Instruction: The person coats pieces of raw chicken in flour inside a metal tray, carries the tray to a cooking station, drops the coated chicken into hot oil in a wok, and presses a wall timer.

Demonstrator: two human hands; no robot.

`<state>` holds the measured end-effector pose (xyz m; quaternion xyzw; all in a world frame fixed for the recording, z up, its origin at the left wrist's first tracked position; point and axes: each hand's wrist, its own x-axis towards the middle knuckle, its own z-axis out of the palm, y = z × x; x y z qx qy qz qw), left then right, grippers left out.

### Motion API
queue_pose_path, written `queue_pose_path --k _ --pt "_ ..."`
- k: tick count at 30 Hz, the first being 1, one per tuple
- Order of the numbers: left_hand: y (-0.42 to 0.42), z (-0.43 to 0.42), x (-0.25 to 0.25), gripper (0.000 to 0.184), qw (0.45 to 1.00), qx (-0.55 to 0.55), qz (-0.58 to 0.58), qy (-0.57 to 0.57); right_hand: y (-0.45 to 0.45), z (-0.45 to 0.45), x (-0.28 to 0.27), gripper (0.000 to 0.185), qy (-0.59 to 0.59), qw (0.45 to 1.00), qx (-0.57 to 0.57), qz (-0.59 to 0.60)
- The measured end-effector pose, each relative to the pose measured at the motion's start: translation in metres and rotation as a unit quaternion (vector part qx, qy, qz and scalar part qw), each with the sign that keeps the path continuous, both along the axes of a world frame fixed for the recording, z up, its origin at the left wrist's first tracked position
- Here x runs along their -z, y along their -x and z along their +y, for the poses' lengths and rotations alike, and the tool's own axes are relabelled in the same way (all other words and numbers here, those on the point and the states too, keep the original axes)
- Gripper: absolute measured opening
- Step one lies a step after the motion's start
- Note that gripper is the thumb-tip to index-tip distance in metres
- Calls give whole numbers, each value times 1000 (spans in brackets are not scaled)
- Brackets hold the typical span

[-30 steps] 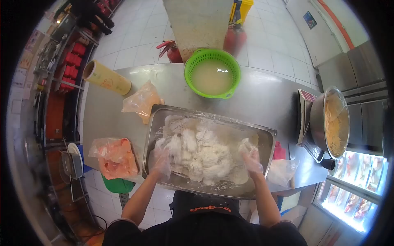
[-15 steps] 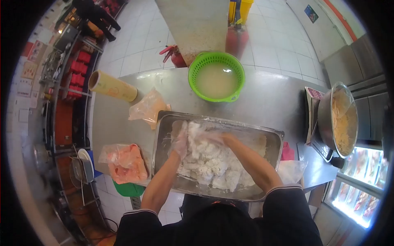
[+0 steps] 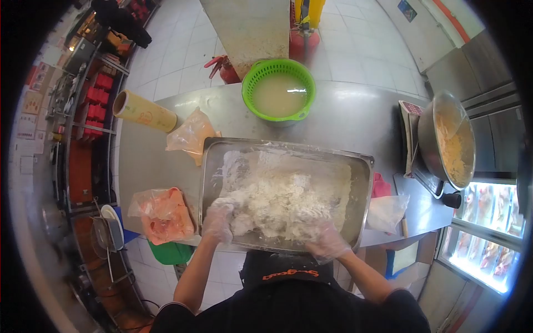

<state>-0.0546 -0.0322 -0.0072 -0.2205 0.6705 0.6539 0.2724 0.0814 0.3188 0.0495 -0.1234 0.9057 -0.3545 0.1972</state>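
A deep metal tray (image 3: 368,186) holds white flour and several lumpy flour-coated pieces (image 3: 266,208). My left hand (image 3: 217,223), in a clear plastic glove, is at the tray's near left corner with flour-caked fingers against the coated pieces. My right hand (image 3: 328,242), also gloved, reaches over the near rim on the right, its fingers down among the floured lumps. Flour hides the fingers of both hands, so their grip is unclear. Left of the tray lies a plastic bag of pink raw meat (image 3: 171,216). Behind it sits a bag of pale orange powder (image 3: 190,134).
A green colander (image 3: 307,83) with cloudy liquid stands behind the tray. A roll of plastic film (image 3: 145,111) lies far left. On the right, a metal bowl (image 3: 427,130) of yellowish food rests on a scale (image 3: 410,110). A white plastic bag (image 3: 386,213) lies near the right edge.
Both hands have moved from the tray's middle and back toward its near side and spread apart. The heaped pieces lie lower and flatter. The whole view has shifted slightly.
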Motion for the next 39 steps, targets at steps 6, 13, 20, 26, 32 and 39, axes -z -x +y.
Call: queue_pose_path --k 6,13,20,26,32,39 --pt "4 43 -34 62 955 76 -69 280 16 3 -12 65 48 767 545 -335" --pt "27 30 36 64 974 -37 -221 -24 -7 -23 115 66 409 634 588 -291" --pt "32 92 2 50 933 146 -308 -117 23 -37 141 61 489 579 499 -420" --pt "52 88 32 51 934 317 -148 -71 61 -9 56 54 312 722 472 -397" --pt "55 80 -6 51 984 140 28 -108 58 16 18 59 258 853 364 -271" --pt "67 55 100 65 915 95 182 348 101 80 128 56 176 818 530 -140"
